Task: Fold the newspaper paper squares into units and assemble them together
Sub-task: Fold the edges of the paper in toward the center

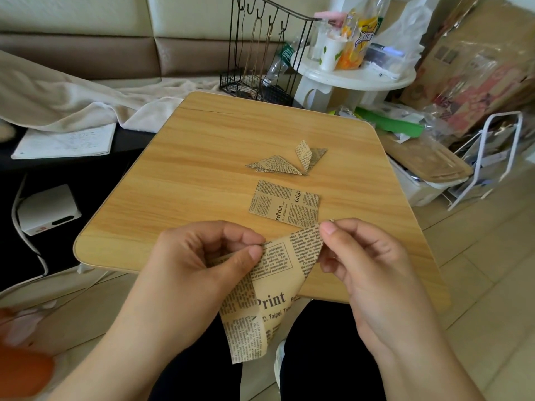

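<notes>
- Low centre of the frame: one newspaper square (pixel 260 287) held in the air over the near edge of the wooden table (pixel 202 157), bent into a loose curl, not yet creased.
- Left hand (pixel 199 261) pinching the square's upper left edge between thumb and curled fingers.
- Right hand (pixel 367 267) pinching the raised upper right corner, thumb tip showing on the print.
- Long axis of the held sheet running from upper right down to lower left, bottom corner hanging below the table edge, between the two wrists.
- The key relation: raised corner right at the right hand's fingertips, so probably that hand carries it across toward the left hand's pinch for the fold.
- Just beyond the hands, centre right: one flat square (pixel 285 204) lying on the table, close to the right hand, untouched.
- Farther up, centre right: two folded units (pixel 289 162), pointed shapes lying touching at their tips.
- Count: two unfolded squares, two finished units, two hands, both busy.
- Upper frame: wire rack (pixel 260 53), small white round table (pixel 353 76) with bottles.
</notes>
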Motion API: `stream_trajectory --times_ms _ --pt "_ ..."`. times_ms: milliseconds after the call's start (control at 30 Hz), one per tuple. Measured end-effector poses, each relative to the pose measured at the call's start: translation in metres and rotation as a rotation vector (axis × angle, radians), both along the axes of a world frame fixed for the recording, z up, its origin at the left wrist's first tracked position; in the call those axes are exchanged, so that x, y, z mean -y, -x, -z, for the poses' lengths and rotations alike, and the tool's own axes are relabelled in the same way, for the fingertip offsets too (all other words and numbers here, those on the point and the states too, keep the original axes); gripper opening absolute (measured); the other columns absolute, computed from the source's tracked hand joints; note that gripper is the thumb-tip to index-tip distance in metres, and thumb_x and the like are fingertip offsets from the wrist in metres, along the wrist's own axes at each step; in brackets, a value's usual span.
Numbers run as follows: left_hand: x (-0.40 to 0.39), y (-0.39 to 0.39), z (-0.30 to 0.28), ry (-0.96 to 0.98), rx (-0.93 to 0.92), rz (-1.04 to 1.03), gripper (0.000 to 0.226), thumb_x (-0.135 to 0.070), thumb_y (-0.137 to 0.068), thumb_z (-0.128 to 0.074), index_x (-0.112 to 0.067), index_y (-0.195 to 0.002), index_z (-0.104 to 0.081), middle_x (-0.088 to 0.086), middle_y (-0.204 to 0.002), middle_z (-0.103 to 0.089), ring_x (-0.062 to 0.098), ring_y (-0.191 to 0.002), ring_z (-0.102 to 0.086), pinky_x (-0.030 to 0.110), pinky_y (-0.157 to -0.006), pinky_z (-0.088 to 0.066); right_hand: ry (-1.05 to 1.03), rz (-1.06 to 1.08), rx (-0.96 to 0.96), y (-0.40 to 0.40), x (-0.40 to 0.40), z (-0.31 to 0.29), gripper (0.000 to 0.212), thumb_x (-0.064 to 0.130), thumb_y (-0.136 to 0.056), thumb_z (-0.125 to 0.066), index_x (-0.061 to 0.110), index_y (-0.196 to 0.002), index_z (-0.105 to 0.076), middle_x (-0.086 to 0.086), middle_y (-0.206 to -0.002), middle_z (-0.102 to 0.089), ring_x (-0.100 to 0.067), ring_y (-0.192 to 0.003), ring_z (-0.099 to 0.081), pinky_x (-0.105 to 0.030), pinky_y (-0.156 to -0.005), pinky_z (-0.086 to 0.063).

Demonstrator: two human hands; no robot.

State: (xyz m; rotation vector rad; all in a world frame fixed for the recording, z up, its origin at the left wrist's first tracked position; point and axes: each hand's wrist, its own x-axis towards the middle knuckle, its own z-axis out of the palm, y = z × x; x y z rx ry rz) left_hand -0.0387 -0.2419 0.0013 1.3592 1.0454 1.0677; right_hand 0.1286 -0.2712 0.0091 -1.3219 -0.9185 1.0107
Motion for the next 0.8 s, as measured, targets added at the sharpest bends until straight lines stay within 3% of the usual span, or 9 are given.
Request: stream_trajectory --times_ms 67,300,400,500,600,700,800 --pt "-0.0012 0.0003 0.0006 0.002 -0.004 -0.004 0.02 -0.032 -0.056 -0.069 -0.03 -0.075 -0.075 0.0 -0.072 -0.073 0.013 -0.069 -0.07 0.024 -0.069 -0.057 -0.001 -0.003 -0.008 -0.0007 -0.0005 0.0027 0.012 0.03 -0.072 -0.07 0.02 -0.067 -0.073 -0.001 -0.067 -0.067 -0.009 -0.063 -0.053 -0.031 -0.066 -0.041" --pt "-0.0016 0.0018 0.002 -0.027 -0.014 -0.007 0.019 -0.034 -0.057 -0.069 -0.03 -0.075 -0.075 -0.001 -0.073 -0.073 0.012 -0.07 -0.07 0.025 -0.07 -0.056 -0.018 0.015 -0.04 -0.0028 -0.0025 0.0014 0.008 0.024 -0.066 -0.082 0.021 -0.069 -0.075 -0.001 -0.067 -0.068 -0.007 -0.062 -0.057 -0.028 -0.065 -0.042" --pt "-0.001 0.0015 0.0012 -0.04 -0.014 -0.008 0.02 -0.034 -0.057 -0.069 -0.03 -0.076 -0.075 -0.001 -0.073 -0.073 0.014 -0.071 -0.07 0.028 -0.071 -0.057 -0.022 0.035 -0.063 -0.0026 -0.0038 0.0036 0.01 0.026 -0.07 -0.065 0.023 -0.065 -0.074 -0.003 -0.07 -0.068 -0.011 -0.065 -0.056 -0.03 -0.066 -0.042" --pt "-0.0003 0.0017 0.0015 -0.051 -0.021 -0.016 0.019 -0.034 -0.057 -0.069 -0.031 -0.075 -0.075 -0.002 -0.073 -0.073 0.013 -0.071 -0.07 0.028 -0.071 -0.057 -0.013 0.039 -0.108 -0.0008 -0.005 0.0056 0.012 0.025 -0.07 -0.063 0.023 -0.063 -0.073 -0.003 -0.073 -0.069 -0.013 -0.068 -0.059 -0.032 -0.067 -0.044" --pt "0.0004 0.0018 0.0006 -0.069 -0.027 -0.036 0.016 -0.033 -0.059 -0.07 -0.033 -0.074 -0.075 -0.003 -0.072 -0.073 0.012 -0.07 -0.07 0.025 -0.069 -0.057 0.008 0.017 -0.13 -0.0011 -0.0037 0.006 0.007 0.027 -0.067 -0.068 0.023 -0.066 -0.074 -0.004 -0.074 -0.07 -0.014 -0.071 -0.061 -0.032 -0.068 -0.046" --pt "0.0016 0.0028 -0.0013 -0.091 -0.034 -0.063 0.013 -0.029 -0.061 -0.071 -0.032 -0.074 -0.075 -0.004 -0.072 -0.073 0.011 -0.068 -0.07 0.024 -0.066 -0.057 0.032 -0.067 -0.055 -0.002 0.0003 0.0016 0.02 0.039 -0.057 -0.074 0.023 -0.069 -0.073 -0.001 -0.072 -0.07 -0.009 -0.068 -0.061 -0.025 -0.064 -0.047" --pt "0.0029 0.0038 -0.004 -0.124 -0.033 -0.067 0.015 -0.026 -0.064 -0.081 -0.032 -0.076 -0.075 -0.004 -0.073 -0.073 0.01 -0.069 -0.07 0.024 -0.065 -0.057 0.017 -0.097 -0.015 -0.0018 0.0026 -0.002 0.012 0.03 -0.064 -0.076 0.02 -0.065 -0.07 0.001 -0.062 -0.065 -0.005 -0.058 -0.057 -0.019 -0.06 -0.046"
